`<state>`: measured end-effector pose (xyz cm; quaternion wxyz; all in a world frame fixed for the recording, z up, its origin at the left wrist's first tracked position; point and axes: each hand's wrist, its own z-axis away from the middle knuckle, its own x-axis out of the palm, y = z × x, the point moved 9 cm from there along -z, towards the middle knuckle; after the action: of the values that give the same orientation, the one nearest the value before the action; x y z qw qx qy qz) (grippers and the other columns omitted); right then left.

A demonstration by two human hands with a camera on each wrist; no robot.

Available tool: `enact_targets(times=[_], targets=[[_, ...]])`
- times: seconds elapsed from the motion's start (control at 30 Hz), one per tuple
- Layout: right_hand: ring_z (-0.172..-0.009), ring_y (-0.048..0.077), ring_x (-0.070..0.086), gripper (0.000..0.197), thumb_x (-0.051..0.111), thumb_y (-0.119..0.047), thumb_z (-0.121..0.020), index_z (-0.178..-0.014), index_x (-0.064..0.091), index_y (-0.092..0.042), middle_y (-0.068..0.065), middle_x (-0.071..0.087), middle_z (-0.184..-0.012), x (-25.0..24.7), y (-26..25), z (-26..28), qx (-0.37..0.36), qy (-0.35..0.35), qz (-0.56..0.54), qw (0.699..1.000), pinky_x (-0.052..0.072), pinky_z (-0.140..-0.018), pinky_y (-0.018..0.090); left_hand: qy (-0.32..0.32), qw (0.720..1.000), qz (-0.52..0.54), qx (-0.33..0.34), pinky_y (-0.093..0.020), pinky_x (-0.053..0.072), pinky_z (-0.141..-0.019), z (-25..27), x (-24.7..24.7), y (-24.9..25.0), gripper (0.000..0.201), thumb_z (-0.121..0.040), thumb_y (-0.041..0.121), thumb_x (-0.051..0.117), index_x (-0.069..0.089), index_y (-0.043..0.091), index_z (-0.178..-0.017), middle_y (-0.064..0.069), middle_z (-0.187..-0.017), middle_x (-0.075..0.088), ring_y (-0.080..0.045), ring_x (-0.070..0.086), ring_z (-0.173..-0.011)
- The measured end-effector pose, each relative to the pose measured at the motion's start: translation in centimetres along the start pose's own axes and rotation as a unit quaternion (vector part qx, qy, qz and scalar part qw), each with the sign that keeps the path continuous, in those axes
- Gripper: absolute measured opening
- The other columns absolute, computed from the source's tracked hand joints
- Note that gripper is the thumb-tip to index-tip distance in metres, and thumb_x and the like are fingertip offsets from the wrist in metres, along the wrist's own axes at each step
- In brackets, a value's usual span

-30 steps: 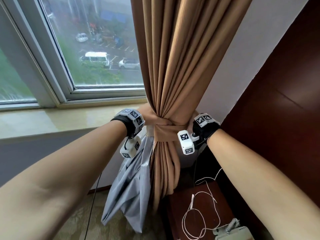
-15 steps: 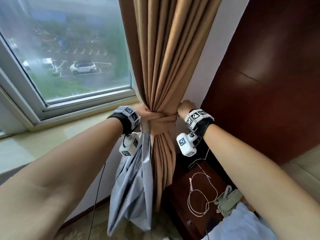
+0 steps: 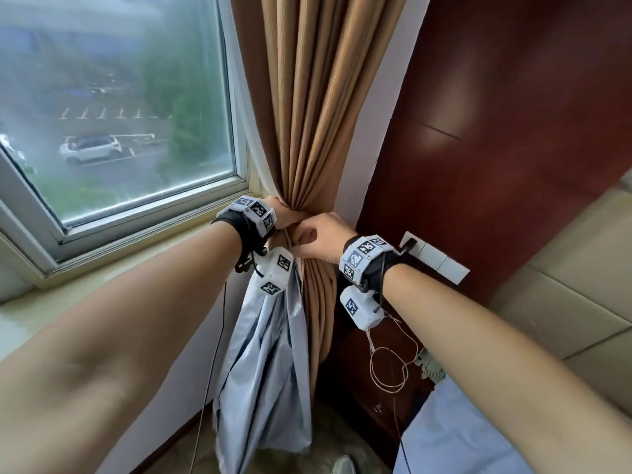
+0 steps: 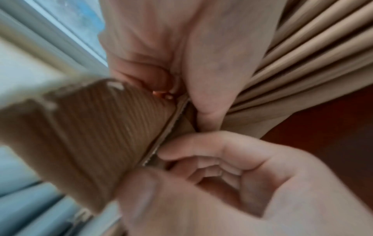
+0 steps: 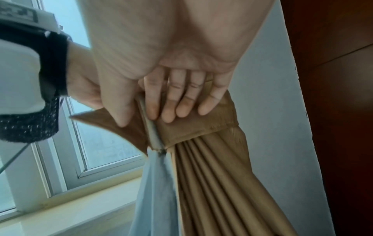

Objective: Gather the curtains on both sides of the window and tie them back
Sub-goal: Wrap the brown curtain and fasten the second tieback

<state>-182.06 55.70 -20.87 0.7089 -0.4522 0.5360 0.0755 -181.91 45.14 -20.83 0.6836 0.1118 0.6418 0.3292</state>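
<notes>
A tan curtain (image 3: 318, 114) hangs bunched at the window's right side, with a grey-blue lining (image 3: 266, 354) below the waist. A tan tie-back band (image 5: 201, 126) wraps that waist. My left hand (image 3: 282, 213) grips the bunch from the left, and in the left wrist view its thumb presses on the loose ribbed end of the band (image 4: 90, 135). My right hand (image 3: 318, 237) is at the front; its fingers (image 5: 171, 103) lie on the band and its thumb presses the other flap, pinching the two ends together. The band's fastening is hidden under the hands.
The window (image 3: 119, 114) and pale sill (image 3: 136, 265) lie to the left. A dark wood panel (image 3: 513, 131) and wall socket plate (image 3: 434, 258) stand close on the right. Below are a nightstand with a white cable (image 3: 390, 367), a beige padded headboard (image 3: 564, 285) and light blue bedding (image 3: 461, 432).
My right hand has come from behind the right side of the bunch round to its front, meeting my left hand at the band. The head view has swung right.
</notes>
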Motion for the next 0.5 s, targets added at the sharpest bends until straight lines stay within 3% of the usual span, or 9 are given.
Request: enact_targets(times=[0.07, 0.17, 0.2, 0.27, 0.3, 0.4, 0.5], targets=[[-0.081, 0.015, 0.067, 0.047, 0.069, -0.060, -0.044, -0.082, 0.072, -0.033, -0.007, 0.071, -0.081, 0.4, -0.2, 0.2, -0.007, 0.019, -0.028, 0.999, 0.056, -0.081, 0.034, 0.005, 0.996, 0.069, -0.059, -0.032, 0.047, -0.082, 0.2, -0.1, -1.4, 0.039, -0.090, 0.035, 0.065, 0.064, 0.005, -0.116, -0.014, -0.108, 0.065, -0.026, 0.060, -0.095], [-0.079, 0.014, 0.066, 0.045, 0.069, -0.062, -0.045, -0.080, 0.069, -0.034, -0.010, 0.068, -0.077, 0.8, -0.1, 0.3, 0.014, 0.029, -0.050, 0.998, 0.057, -0.079, 0.034, -0.031, 0.973, 0.208, -0.097, -0.043, 0.053, -0.093, 0.6, 0.7, -2.3, 0.030, -0.088, 0.029, 0.069, 0.064, 0.005, -0.103, -0.018, -0.099, 0.065, -0.025, 0.061, -0.089], [-0.078, 0.014, 0.066, 0.044, 0.068, -0.063, -0.044, -0.078, 0.068, -0.034, -0.010, 0.068, -0.076, 1.0, -0.2, 0.2, 0.019, 0.032, -0.056, 0.998, 0.057, -0.079, 0.032, -0.038, 0.964, 0.239, -0.108, -0.041, 0.053, -0.092, 0.9, 0.8, -2.4, 0.024, -0.088, 0.026, 0.070, 0.062, 0.006, -0.097, -0.017, -0.091, 0.065, -0.024, 0.061, -0.084], [-0.078, 0.014, 0.067, 0.041, 0.065, -0.064, -0.043, -0.071, 0.067, -0.034, -0.010, 0.068, -0.073, 1.1, -0.2, -0.2, 0.027, 0.043, -0.067, 0.996, 0.055, -0.077, 0.028, -0.047, 0.947, 0.287, -0.134, -0.034, 0.052, -0.078, 1.3, 1.1, -2.9, 0.020, -0.086, 0.022, 0.071, 0.061, 0.005, -0.089, -0.014, -0.074, 0.066, -0.023, 0.063, -0.069], [-0.078, 0.014, 0.067, 0.038, 0.066, -0.064, -0.043, -0.067, 0.066, -0.035, -0.010, 0.068, -0.071, 1.2, -0.3, -0.3, 0.028, 0.049, -0.072, 0.996, 0.054, -0.077, 0.026, -0.049, 0.945, 0.293, -0.139, -0.033, 0.051, -0.073, 1.4, 1.2, -3.1, 0.023, -0.083, 0.022, 0.074, 0.062, 0.004, -0.089, -0.015, -0.073, 0.066, -0.024, 0.064, -0.066], [-0.080, 0.016, 0.068, 0.024, 0.077, -0.051, -0.054, -0.063, 0.064, -0.033, -0.012, 0.066, -0.068, 1.6, -0.1, -0.5, 0.037, 0.048, -0.094, 0.994, 0.054, -0.080, 0.030, -0.084, 0.940, 0.298, -0.144, -0.037, 0.047, -0.077, 0.8, 2.2, -4.0, 0.037, -0.068, 0.026, 0.079, 0.064, 0.001, -0.091, -0.022, -0.087, 0.063, -0.029, 0.061, -0.080], [-0.078, 0.019, 0.066, 0.038, 0.072, -0.059, -0.042, -0.065, 0.063, -0.029, -0.009, 0.066, -0.071, 2.0, 0.2, -0.7, 0.061, 0.051, -0.121, 0.989, 0.055, -0.078, 0.035, -0.028, 0.948, 0.275, -0.159, -0.042, 0.054, -0.079, 0.4, 1.5, -5.1, 0.057, -0.053, 0.030, 0.077, 0.067, -0.004, -0.097, -0.023, -0.086, 0.067, -0.030, 0.064, -0.075]])
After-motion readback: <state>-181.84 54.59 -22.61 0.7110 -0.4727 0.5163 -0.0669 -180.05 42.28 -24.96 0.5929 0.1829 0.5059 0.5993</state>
